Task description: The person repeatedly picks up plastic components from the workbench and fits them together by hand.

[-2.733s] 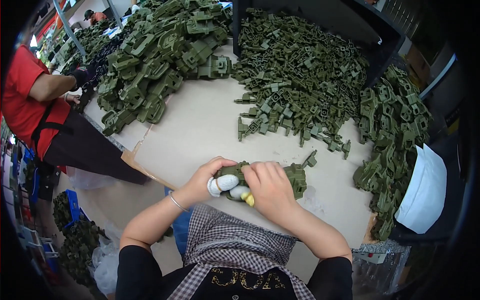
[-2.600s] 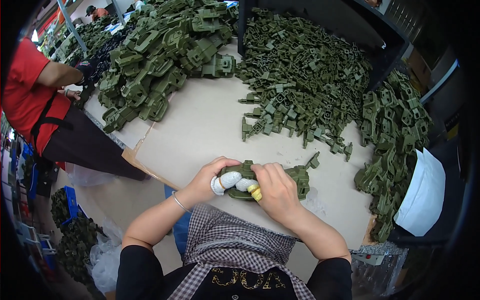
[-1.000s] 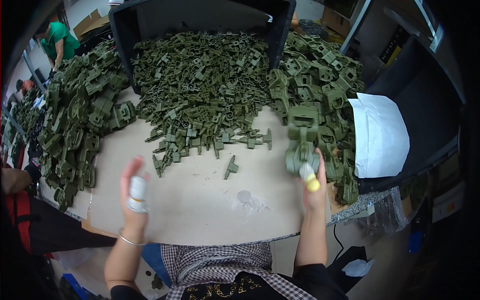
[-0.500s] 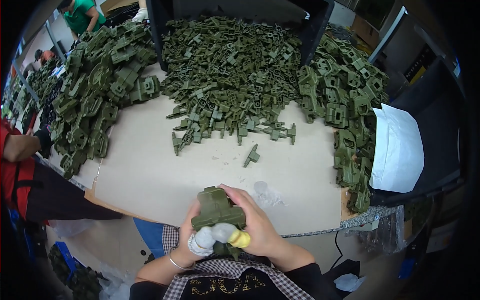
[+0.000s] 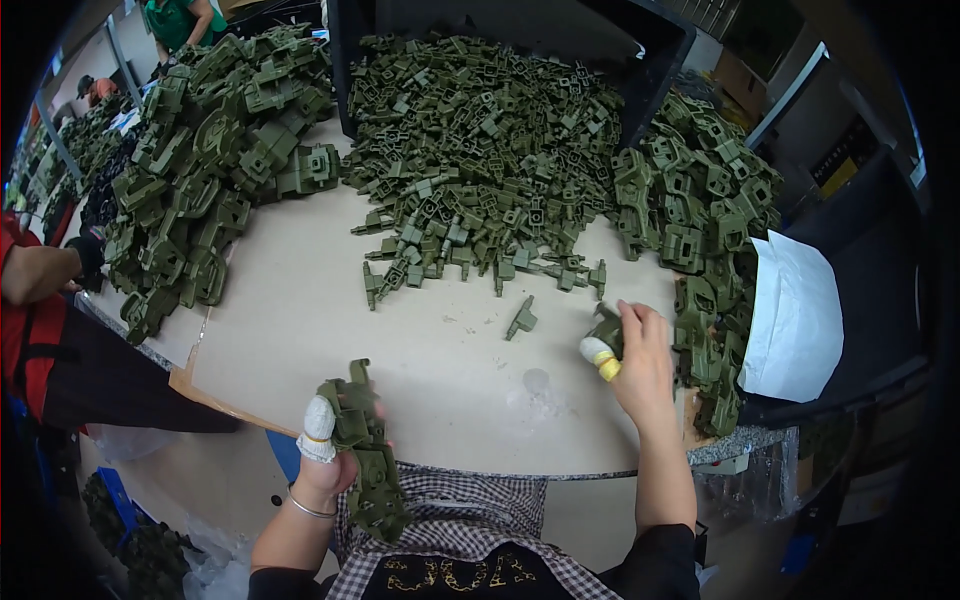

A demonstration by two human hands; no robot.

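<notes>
My left hand (image 5: 328, 462), a white cover on its thumb, is closed around a long olive-green plastic part (image 5: 372, 480) with hollows and hooked ends. That part hangs tilted over the near table edge. Farther out at the right, my right hand (image 5: 645, 368) grips another dark green plastic part (image 5: 606, 328) above the table; its thumb wears a white and yellow cover. Fingers hide much of this second part. A single small green T-shaped piece (image 5: 521, 318) lies on the table left of my right hand.
A black bin (image 5: 655, 70) lies open at the back, small green pieces (image 5: 490, 140) spilling from it. Larger green parts are heaped at left (image 5: 200, 190) and right (image 5: 690, 190). White paper (image 5: 793, 320) stands at the right edge. A co-worker's gloved hand (image 5: 88, 255) is far left.
My hands, together on a green part before, have come apart. The left moved left with a long part; the right reached forward and right with another. The view shifted slightly.
</notes>
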